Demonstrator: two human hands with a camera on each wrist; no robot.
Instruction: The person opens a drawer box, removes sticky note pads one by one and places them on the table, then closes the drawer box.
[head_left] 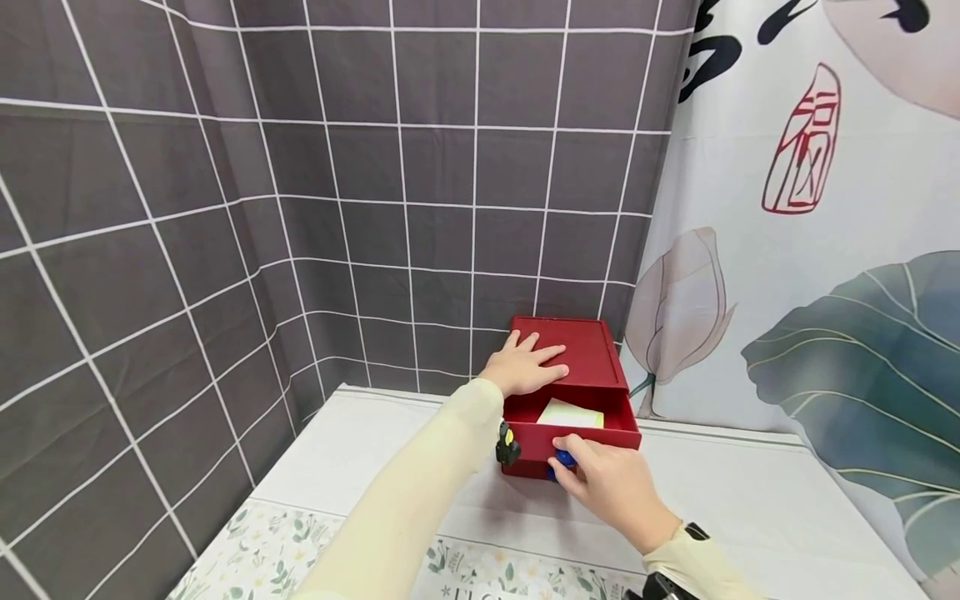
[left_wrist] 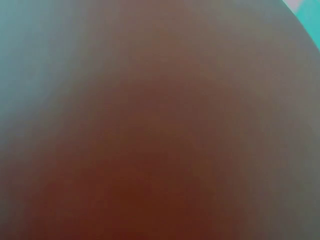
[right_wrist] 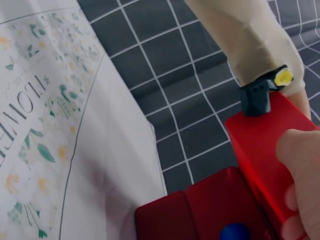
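A small red drawer cabinet (head_left: 573, 342) stands against the back wall, its upper drawer (head_left: 525, 440) pulled partway out. Inside that drawer lies a pale yellow-white flat item (head_left: 572, 414), its kind unclear. My left hand (head_left: 525, 367) rests on the cabinet's top with fingers spread. At the drawer front, my right hand (head_left: 611, 483) pinches a blue knob (head_left: 566, 458) between thumb and fingers. Below the pulled-out drawer, another blue knob (right_wrist: 235, 231) shows in the right wrist view. The left wrist view is too blurred to make out anything.
A white table (head_left: 712, 483) carries the cabinet, with a flower-print cloth (head_left: 262, 542) along its front. Dark grid-patterned fabric (head_left: 435, 167) hangs behind and to the left. A printed curtain (head_left: 750, 350) hangs at the right. Wrist devices (right_wrist: 256, 99) sit on both arms.
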